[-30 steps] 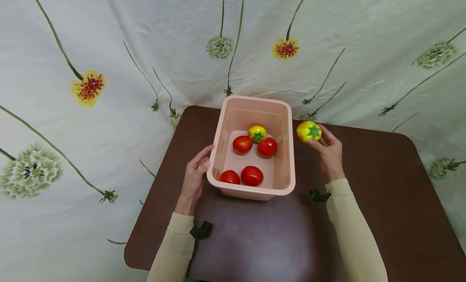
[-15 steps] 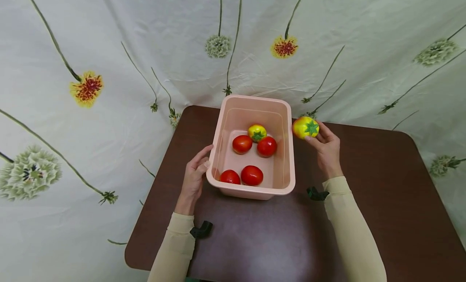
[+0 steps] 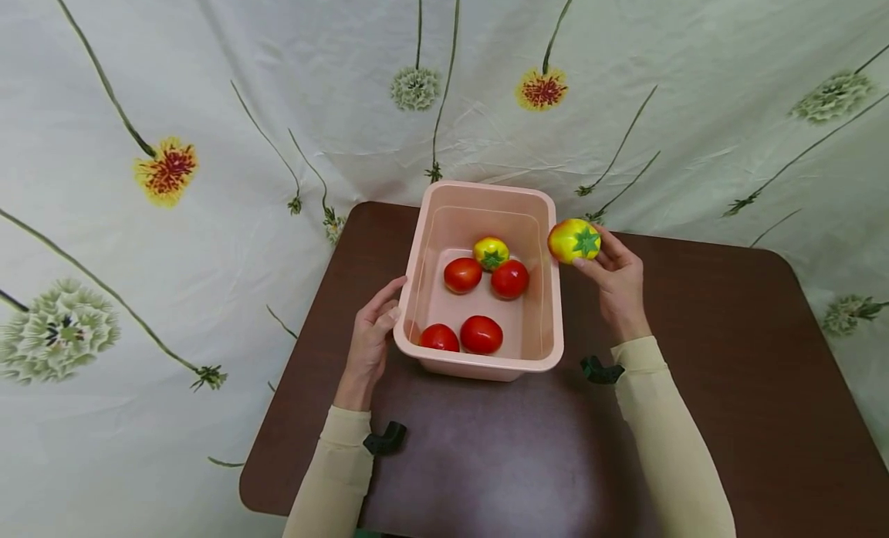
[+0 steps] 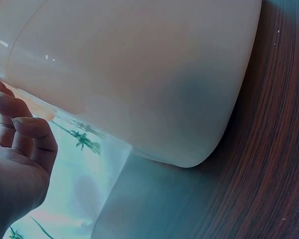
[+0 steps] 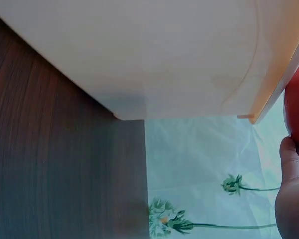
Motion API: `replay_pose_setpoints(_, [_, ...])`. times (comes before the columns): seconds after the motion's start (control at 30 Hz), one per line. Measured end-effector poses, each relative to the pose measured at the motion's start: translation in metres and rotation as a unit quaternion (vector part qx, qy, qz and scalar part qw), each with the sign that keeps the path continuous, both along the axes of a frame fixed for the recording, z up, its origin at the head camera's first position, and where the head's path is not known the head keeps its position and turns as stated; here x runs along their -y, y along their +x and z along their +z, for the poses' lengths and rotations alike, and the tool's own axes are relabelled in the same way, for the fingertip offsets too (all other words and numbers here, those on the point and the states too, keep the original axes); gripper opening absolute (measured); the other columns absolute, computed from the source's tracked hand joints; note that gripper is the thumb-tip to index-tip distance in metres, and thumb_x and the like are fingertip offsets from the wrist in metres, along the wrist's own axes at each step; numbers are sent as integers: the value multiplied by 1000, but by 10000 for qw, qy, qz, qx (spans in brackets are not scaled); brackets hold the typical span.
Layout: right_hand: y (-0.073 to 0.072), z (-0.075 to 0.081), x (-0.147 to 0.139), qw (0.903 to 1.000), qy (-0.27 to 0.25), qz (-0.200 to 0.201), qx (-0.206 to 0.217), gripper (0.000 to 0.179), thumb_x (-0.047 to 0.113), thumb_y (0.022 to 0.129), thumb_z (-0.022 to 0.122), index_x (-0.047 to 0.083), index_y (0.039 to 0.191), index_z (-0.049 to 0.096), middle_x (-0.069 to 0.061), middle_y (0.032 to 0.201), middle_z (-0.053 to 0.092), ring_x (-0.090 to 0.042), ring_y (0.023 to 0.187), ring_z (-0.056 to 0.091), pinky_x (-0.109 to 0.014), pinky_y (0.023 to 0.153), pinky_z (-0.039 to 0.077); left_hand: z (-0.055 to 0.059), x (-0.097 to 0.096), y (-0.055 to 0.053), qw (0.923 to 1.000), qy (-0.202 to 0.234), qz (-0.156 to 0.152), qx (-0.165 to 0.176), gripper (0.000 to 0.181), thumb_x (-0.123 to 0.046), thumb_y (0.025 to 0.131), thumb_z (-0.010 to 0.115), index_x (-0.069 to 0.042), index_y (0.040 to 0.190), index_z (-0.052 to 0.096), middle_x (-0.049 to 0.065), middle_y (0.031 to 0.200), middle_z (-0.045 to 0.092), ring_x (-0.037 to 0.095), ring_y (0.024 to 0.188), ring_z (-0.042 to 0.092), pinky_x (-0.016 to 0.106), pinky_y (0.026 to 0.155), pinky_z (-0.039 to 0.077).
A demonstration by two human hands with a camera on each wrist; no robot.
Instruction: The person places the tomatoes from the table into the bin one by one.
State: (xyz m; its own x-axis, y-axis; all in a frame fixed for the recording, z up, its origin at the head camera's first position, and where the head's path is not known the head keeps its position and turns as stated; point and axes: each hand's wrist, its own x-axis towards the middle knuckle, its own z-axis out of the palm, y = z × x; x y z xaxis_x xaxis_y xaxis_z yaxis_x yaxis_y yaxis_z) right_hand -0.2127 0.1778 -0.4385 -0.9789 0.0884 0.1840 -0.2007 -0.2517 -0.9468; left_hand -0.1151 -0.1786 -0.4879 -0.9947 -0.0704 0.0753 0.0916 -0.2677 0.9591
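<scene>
A pink plastic bin [image 3: 479,366] stands on the table, with several red tomatoes [image 3: 481,335] and one yellow tomato [image 3: 491,252] inside. My left hand [image 3: 371,345] holds its left rim, thumb by the edge; the left wrist view shows curled fingers [image 4: 36,128] close under the rim. Between the thumb and fingers of my right hand [image 3: 621,283] is a yellow tomato [image 3: 573,241] with a green star-shaped top, held at the height of the bin's right rim and overlapping it. In the right wrist view the underside of this tomato [image 5: 298,107] looks red, right beside the rim.
The dark brown table [image 3: 722,353] reaches out on both sides of the bin and in front of it. Behind it hangs a pale cloth [image 3: 312,52] printed with flowers. A black wrist mount [image 3: 385,438] sits on each sleeve.
My right hand has moved left and slightly up with the yellow tomato, from beside the bin to its right rim. The left hand and the bin have stayed in place.
</scene>
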Motion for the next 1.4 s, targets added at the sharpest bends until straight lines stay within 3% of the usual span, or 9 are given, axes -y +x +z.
replay_pose_setpoints(0.27, [6,5,10,9996,59,258,-104,63,-11,79,69,-10,138,46,3,120,66,-12,104,67,-22,86,54,-2,0,0,9995,267,-97,-171,50,-6,90,50,-1,140,49,6,87,67,17,85,61,23,72,55])
replay_pose_setpoints(0.47, [11,8,20,9988,203,440,-120,61,-10,78,71,-3,136,52,4,120,67,-11,104,67,-22,87,54,-1,0,1,9997,199,-73,-152,50,-7,90,51,-2,139,50,10,91,68,20,88,62,24,76,57])
replay_pose_setpoints(0.93, [20,14,36,9862,1351,894,-355,64,-3,80,73,1,139,51,-5,133,62,-8,111,64,-20,90,52,0,0,0,9997,198,-74,-97,49,-7,90,51,-2,139,50,9,92,68,18,90,62,24,77,57])
replay_pose_setpoints(1.23, [23,16,44,9788,1596,1184,-493,69,-2,78,75,1,141,48,-10,139,57,-10,118,61,-22,94,50,-1,0,-1,9998,170,-92,-76,50,-7,90,52,-3,139,50,13,98,68,20,93,62,27,82,57])
replay_pose_setpoints(1.4, [24,18,47,9762,1622,1322,-568,71,-4,77,76,4,142,49,-13,142,54,-12,121,60,-25,99,49,-1,-1,-1,9998,191,-72,-74,50,-7,90,51,-2,140,50,8,94,69,16,91,62,25,81,57])
